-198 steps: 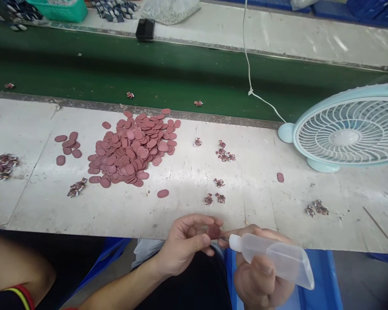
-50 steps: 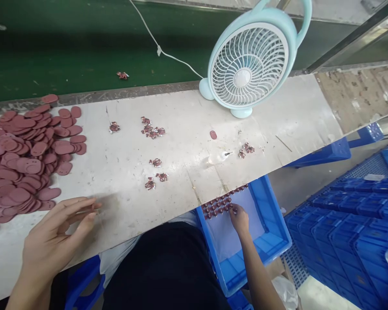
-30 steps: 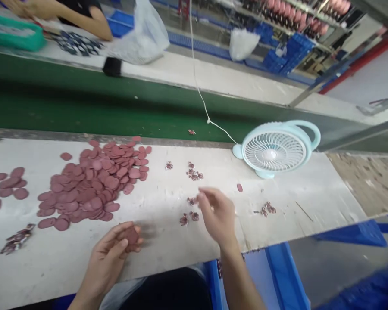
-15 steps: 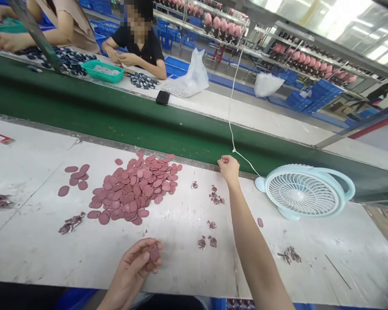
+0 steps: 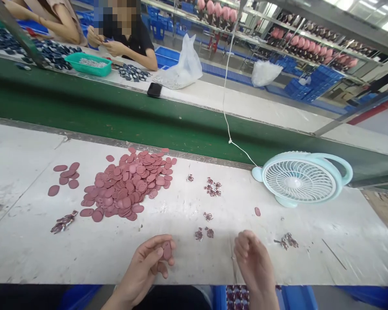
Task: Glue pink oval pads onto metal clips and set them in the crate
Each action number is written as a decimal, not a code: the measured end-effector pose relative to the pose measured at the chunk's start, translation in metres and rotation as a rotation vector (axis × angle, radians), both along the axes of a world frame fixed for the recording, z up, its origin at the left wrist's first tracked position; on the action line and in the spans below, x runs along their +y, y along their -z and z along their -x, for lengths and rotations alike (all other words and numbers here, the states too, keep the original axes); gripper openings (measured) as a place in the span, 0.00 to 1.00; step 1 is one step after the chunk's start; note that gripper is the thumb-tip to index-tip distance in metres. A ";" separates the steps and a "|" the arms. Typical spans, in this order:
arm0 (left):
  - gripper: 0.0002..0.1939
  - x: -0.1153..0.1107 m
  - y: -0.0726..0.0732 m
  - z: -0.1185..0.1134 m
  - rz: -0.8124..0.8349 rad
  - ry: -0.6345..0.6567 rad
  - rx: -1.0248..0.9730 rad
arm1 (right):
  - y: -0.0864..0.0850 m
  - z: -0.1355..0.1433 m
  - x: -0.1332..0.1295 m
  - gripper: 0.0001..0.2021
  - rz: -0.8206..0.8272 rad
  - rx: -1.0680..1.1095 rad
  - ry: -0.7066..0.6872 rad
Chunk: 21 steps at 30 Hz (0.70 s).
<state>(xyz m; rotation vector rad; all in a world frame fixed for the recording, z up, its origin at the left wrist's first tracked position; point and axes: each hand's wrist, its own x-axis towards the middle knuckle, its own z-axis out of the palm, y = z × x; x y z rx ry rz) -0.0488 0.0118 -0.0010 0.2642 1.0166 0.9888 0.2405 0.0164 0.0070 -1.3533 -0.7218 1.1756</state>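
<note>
I am seeing the left hand (image 5: 145, 262) pinching a disc (image 5: 167, 250), the right hand (image 5: 254, 258) curled, contents unclear. Rowed pieces (image 5: 237, 296) are already lining the near bin (image 5: 300, 298); a large heap (image 5: 126, 189) is remaining at left.

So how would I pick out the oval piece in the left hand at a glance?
Find the big heap of reddish ovals on the white table. To its lower right, near the front edge, is the left hand. The oval piece is pinched between thumb and fingers: the only one seen held, while the others lie on the table.
</note>
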 end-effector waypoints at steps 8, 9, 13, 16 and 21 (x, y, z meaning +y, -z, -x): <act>0.15 -0.003 0.006 -0.020 -0.016 0.107 -0.136 | 0.053 -0.056 -0.014 0.32 -0.194 1.498 0.085; 0.15 -0.004 0.006 -0.022 -0.029 0.123 -0.160 | 0.055 -0.061 -0.009 0.25 -0.190 1.528 0.082; 0.13 -0.008 0.007 -0.030 -0.059 0.117 -0.208 | 0.039 -0.056 -0.009 0.11 -0.118 1.504 0.090; 0.13 -0.011 0.007 -0.037 -0.083 0.100 -0.233 | 0.013 -0.023 -0.021 0.16 -0.022 1.213 0.107; 0.12 -0.019 0.006 -0.056 -0.166 0.098 -0.259 | -0.020 0.048 -0.035 0.18 0.015 0.455 0.136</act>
